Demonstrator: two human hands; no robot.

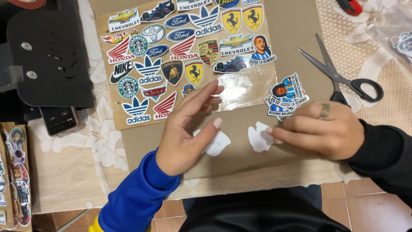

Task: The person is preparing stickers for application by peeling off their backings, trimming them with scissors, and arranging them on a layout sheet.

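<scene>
My left hand (189, 129), in a blue sleeve, hovers over a brown cardboard sheet (240, 161) with its fingers spread. Its thumb rests on a white paper cutout (218, 145), and its fingertips reach the edge of a clear film (246, 86). My right hand (322, 129), in a black sleeve and with a ring on one finger, has its fingers together, pinching the edge of a second white cutout (259, 138). Just above that hand lies a small stack of blue-and-white figure stickers (286, 95). Many logo and car stickers (171, 56) cover a brown backing board under the film.
Black-handled scissors (339, 75) lie open at the right on a lace tablecloth (77, 163). A black device (47, 56) and a small dark keypad (59, 119) sit at the left. Packs of stickers (15, 172) stand at the lower left, and a clear bag (395, 30) lies top right.
</scene>
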